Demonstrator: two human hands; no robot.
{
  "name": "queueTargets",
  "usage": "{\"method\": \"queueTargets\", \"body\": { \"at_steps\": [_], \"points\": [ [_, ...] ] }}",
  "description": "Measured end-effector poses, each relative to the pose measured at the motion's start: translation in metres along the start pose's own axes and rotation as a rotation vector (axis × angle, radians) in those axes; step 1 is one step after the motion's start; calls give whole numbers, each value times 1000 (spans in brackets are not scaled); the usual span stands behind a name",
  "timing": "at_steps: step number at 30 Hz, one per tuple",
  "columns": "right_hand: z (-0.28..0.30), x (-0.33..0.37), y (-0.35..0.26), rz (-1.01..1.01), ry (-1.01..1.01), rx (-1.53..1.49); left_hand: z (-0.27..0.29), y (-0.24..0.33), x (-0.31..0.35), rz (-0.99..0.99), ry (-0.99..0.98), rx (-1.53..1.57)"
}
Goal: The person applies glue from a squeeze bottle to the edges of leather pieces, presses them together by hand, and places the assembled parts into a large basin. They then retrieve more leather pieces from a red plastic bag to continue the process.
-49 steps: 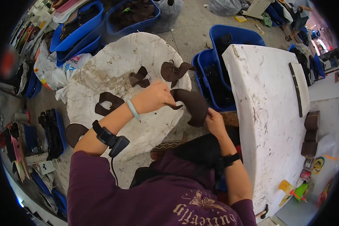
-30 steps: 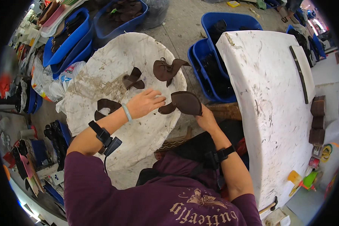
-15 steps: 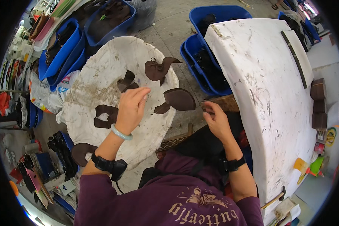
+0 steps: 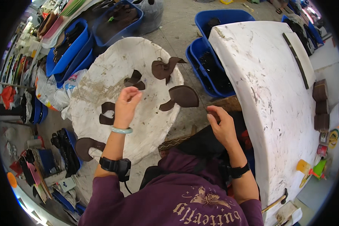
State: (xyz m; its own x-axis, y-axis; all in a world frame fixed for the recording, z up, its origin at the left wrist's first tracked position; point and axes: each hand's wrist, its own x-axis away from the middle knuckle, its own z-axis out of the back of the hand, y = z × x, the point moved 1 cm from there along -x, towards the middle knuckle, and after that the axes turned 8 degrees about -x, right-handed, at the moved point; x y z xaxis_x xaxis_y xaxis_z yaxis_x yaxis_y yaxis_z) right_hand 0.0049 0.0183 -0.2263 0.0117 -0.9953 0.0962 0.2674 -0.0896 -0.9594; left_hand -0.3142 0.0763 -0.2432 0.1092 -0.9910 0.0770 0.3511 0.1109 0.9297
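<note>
My left hand [image 4: 126,109] is above a round cloth-covered table [image 4: 147,132], its fingers loosely curled, with a gap to the thumb and nothing seen in it. Just beyond its fingertips lies a small dark brown piece [image 4: 133,80]. My right hand [image 4: 223,126] hangs over my lap, fingers half bent and apart from the thumb, holding nothing visible. Other brown pieces, looking like shoe uppers, lie round the table: a C-shaped piece [image 4: 105,117], a curved piece [image 4: 87,148], a tied piece [image 4: 162,70] and a broad flap [image 4: 185,95] at the right edge.
To my right stands a long white table [image 4: 267,98] with stacked brown blocks [image 4: 321,101], a hammer [image 4: 277,201] and a yellow bottle [image 4: 303,166]. Blue tubs [image 4: 211,75] of dark pieces sit beyond it. More blue tubs [image 4: 69,49] stand at far left.
My left hand has drawn slightly back toward me and its fingers have curled. The right hand has shifted slightly. The view has turned a little; the brown pieces lie where they were.
</note>
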Motion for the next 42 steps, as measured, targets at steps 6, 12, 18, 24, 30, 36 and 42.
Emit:
{"method": "queueTargets", "body": {
  "at_steps": [6, 12, 18, 24, 30, 36, 42],
  "points": [
    [-5, -7, -12, 5, -39, -24, 44, -14, 31, 97, 59, -709],
    [62, 27, -18, -173, 158, -533, 7, 30, 35, -328, 121, -1133],
    [136, 138, 10, -96, 641, -1019, -68, 121, 29, -646, -103, -861],
    [143, 273, 26, 30, 967, -1370, -179, 171, 61, -931, -507, -711],
    [94, 414, 59, 139, 1422, -1311, -312, 193, 120, -1382, -717, -653],
    [30, 507, 77, 80, 1850, -1269, -385, 190, 168, -1742, -936, -661],
    [17, 537, 110, -13, 1945, -1175, -383, 193, 191, -1827, -955, -845]
  ]
}}
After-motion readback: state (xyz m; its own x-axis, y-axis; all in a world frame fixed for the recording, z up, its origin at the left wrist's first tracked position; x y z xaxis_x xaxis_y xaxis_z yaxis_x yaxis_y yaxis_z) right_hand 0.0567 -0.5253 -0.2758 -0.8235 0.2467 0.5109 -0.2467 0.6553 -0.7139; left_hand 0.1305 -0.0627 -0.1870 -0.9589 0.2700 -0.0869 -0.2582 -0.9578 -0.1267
